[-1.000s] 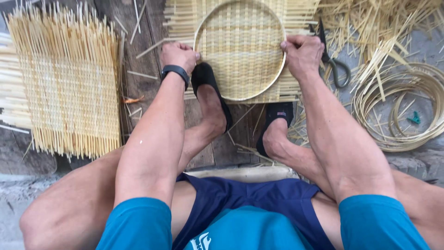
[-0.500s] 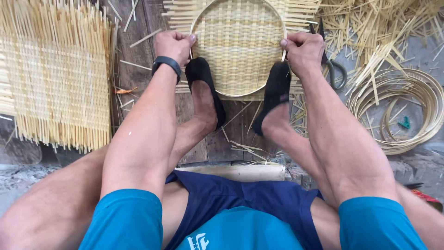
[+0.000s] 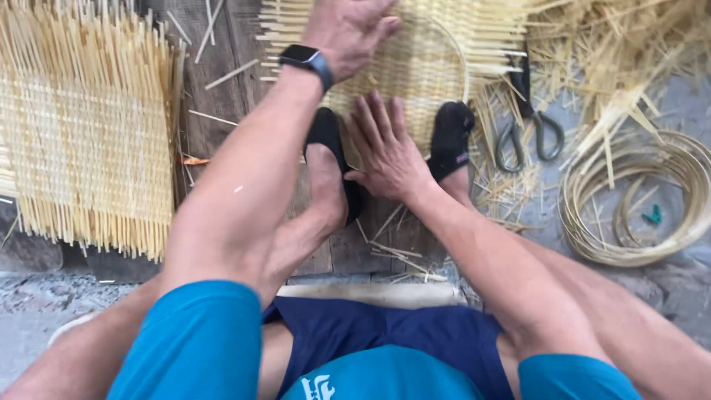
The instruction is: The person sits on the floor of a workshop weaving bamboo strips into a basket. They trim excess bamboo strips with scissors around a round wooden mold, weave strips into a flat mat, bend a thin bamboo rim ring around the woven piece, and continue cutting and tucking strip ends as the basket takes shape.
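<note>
While feet pin woven mat (image 3: 415, 67), right hand (image 3: 385, 148) flat atop.

- Right hand (image 3: 385, 152) lets go of the hoop's (image 3: 458, 55) right edge and comes down flat, fingers spread, on the mat's (image 3: 422, 70) near edge between the feet.
- Left hand (image 3: 348, 26) slides from the left rim up onto the weave, palm down.
- View swings closer.

Two hands: the left hand (image 3: 348, 30) and the right hand (image 3: 385, 148). Two woven mats: one under the hands (image 3: 422, 67), one at the left (image 3: 81, 126). Two black slippers (image 3: 329, 133) (image 3: 450, 137). One pair of scissors (image 3: 529, 130). One coil of strips (image 3: 637, 200). One wristwatch (image 3: 305, 59).
</note>
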